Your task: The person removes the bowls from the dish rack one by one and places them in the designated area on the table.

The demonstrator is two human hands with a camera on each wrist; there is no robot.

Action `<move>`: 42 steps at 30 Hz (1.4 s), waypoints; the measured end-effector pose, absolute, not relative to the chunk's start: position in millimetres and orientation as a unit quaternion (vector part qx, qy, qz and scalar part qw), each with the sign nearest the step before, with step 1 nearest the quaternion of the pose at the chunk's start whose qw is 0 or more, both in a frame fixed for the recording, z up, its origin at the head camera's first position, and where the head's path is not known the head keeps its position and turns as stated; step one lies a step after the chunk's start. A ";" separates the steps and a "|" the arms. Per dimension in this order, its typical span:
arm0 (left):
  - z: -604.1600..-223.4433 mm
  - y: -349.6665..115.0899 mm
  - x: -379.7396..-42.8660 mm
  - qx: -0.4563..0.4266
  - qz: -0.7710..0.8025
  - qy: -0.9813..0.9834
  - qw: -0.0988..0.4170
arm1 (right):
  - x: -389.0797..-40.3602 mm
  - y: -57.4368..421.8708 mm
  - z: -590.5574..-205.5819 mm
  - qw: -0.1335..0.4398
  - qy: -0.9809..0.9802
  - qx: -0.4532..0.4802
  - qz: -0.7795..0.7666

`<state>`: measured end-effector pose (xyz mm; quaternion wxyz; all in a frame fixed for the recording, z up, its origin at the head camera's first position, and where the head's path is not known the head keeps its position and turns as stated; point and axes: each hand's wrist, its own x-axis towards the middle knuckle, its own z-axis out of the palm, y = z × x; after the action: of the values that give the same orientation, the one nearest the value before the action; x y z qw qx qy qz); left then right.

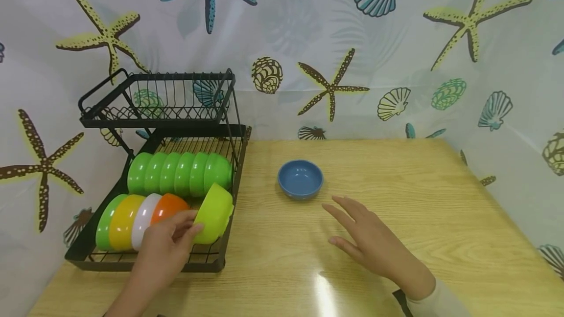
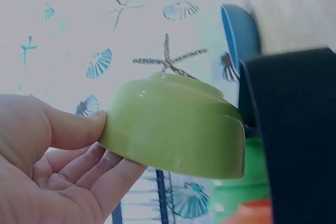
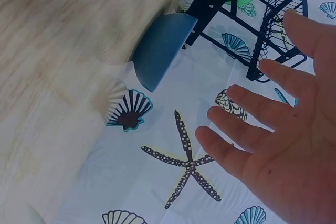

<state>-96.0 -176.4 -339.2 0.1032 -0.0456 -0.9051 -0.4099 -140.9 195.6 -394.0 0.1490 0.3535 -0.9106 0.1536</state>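
My left hand [image 1: 165, 241] pinches the edge of a yellow-green bowl [image 1: 214, 215] between thumb and fingers, tilted on its side at the right front of the black dish rack [image 1: 211, 266]. In the left wrist view the same bowl [image 2: 173, 127] shows its outer side and foot ring. Over the table, my right hand [image 1: 374, 243] hovers with fingers spread, holding nothing. A blue bowl [image 1: 300, 180] stands upright on the table beyond that hand. Left of the held bowl, an orange bowl [image 1: 169, 207] is partly hidden by my left hand.
In the rack's front row stand a white bowl [image 1: 143, 216], a yellow bowl [image 1: 123, 221] and a green bowl [image 1: 104, 224]. Several green bowls [image 1: 176, 174] line the row behind. An upper rack tier [image 1: 154, 122] overhangs the back. A patterned curtain [image 1: 273, 23] borders the wooden table [image 1: 418, 194].
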 end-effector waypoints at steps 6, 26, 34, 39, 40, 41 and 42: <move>-338.5 -157.9 -93.6 -0.127 -0.386 -0.898 0.170 | -141.7 193.2 -392.8 0.157 -0.904 0.359 0.172; -355.4 -107.1 -92.5 -0.358 -0.313 -0.861 0.183 | -128.7 161.8 -372.8 0.216 -0.813 0.487 0.234; -359.5 -101.4 -91.9 -0.378 -0.322 -0.859 0.125 | -124.3 160.0 -377.7 0.208 -0.799 0.519 0.220; -364.0 -98.9 -94.2 -0.422 -0.296 -0.840 0.169 | -123.2 163.3 -379.9 0.220 -0.795 0.519 0.222; -364.7 -98.6 -94.7 -0.433 -0.288 -0.835 0.180 | -123.0 164.3 -380.4 0.221 -0.794 0.520 0.224; -365.4 -98.3 -95.3 -0.444 -0.281 -0.830 0.189 | -122.7 165.2 -380.8 0.220 -0.794 0.520 0.227; -365.8 -98.2 -95.7 -0.453 -0.274 -0.826 0.195 | -122.5 166.0 -381.2 0.219 -0.792 0.522 0.229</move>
<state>-95.7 -98.2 -365.8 0.1947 -0.4527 -0.8259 -0.2739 -122.5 166.0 -381.2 0.2192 0.5222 -0.7918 0.2287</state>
